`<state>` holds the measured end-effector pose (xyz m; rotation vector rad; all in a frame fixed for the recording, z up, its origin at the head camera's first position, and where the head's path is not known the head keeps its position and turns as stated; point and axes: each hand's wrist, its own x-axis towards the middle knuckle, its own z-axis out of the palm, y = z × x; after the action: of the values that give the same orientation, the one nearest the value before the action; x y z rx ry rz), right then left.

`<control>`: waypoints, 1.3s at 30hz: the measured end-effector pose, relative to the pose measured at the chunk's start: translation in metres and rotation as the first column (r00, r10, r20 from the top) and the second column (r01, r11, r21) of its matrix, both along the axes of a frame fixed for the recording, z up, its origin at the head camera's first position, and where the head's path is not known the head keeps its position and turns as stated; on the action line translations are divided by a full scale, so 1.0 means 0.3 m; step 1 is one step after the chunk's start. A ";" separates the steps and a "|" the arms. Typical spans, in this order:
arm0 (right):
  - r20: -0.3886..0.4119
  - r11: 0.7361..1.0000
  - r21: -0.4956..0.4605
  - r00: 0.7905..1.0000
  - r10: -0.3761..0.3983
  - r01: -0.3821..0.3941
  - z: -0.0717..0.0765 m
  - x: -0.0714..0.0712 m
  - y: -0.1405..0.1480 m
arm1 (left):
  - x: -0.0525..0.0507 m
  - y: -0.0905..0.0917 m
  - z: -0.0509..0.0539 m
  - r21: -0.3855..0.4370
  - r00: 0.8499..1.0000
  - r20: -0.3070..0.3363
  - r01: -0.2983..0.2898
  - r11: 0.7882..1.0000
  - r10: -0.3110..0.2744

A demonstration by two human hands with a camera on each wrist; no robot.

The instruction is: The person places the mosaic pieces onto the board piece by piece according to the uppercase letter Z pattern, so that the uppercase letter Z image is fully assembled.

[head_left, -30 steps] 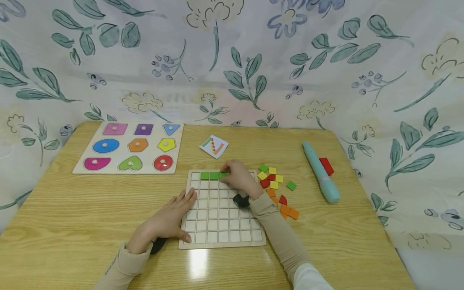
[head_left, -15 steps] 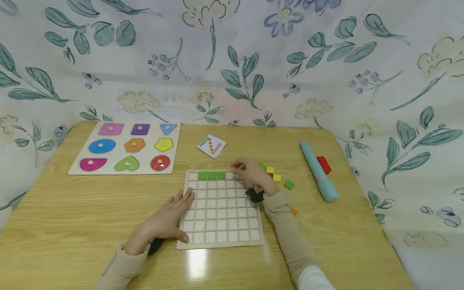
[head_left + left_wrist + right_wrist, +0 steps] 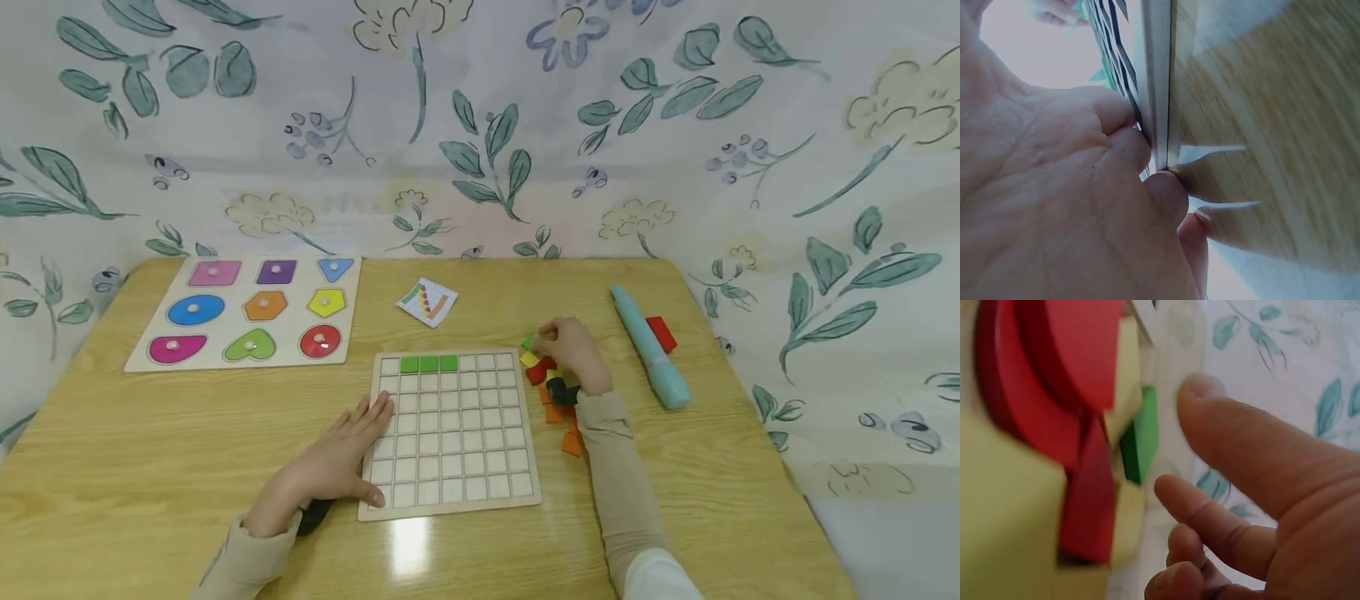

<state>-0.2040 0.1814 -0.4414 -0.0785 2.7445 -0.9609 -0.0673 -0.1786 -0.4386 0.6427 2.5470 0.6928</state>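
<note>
A wooden grid board [image 3: 459, 510] lies on the table, with three green squares [image 3: 428, 364] side by side in its top row. The left hand [image 3: 330, 458] rests spread on the board's left edge; the left wrist view shows its fingertips along that edge. At the board's upper right, the right hand [image 3: 576, 350] hovers over the loose pieces, thumb and index finger apart beside a green piece [image 3: 529, 342]. In the right wrist view a gap separates these fingers from the green piece [image 3: 1141, 437], near red pieces [image 3: 1075, 356] and yellow ones.
A shape puzzle board [image 3: 288, 329] lies at the back left. A small printed card [image 3: 427, 302] is behind the grid. To the right are a teal cylindrical object [image 3: 651, 348] and a red piece [image 3: 662, 334]. Orange pieces [image 3: 572, 442] lie near the right forearm.
The right hand has let go of the third green square in the top row and moved right to the loose pieces. The left hand stays on the board. The head view has shifted slightly.
</note>
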 end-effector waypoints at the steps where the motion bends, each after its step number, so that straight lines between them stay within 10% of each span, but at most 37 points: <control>1: 0.000 1.000 0.016 1.000 0.005 -0.005 0.000 0.000 -0.007 | 0.001 0.000 0.000 0.005 1.000 0.002 0.000 1.000 0.000; 9: -0.064 0.998 0.049 0.998 0.027 -0.024 -0.008 0.003 -0.049 | 0.004 -0.003 -0.011 0.010 1.000 -0.001 0.001 1.000 -0.001; 15: -0.127 0.995 -0.092 0.992 0.014 -0.026 -0.001 -0.002 -0.065 | -0.009 -0.006 -0.009 0.006 1.000 -0.016 0.010 1.000 -0.010; 23: 0.009 0.941 -0.337 1.000 0.015 -0.011 0.033 0.011 -0.119 | -0.015 -0.001 0.001 0.010 1.000 0.016 0.005 1.000 -0.005; 39: -0.023 0.951 -0.272 0.989 0.144 -0.145 -0.040 0.051 -0.304 | 0.002 -0.005 0.006 0.015 1.000 0.008 0.001 1.000 -0.001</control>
<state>-0.1886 0.0901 -0.4533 -0.3228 2.5478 -1.2895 -0.0667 -0.1802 -0.4368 0.6453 2.5360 0.7129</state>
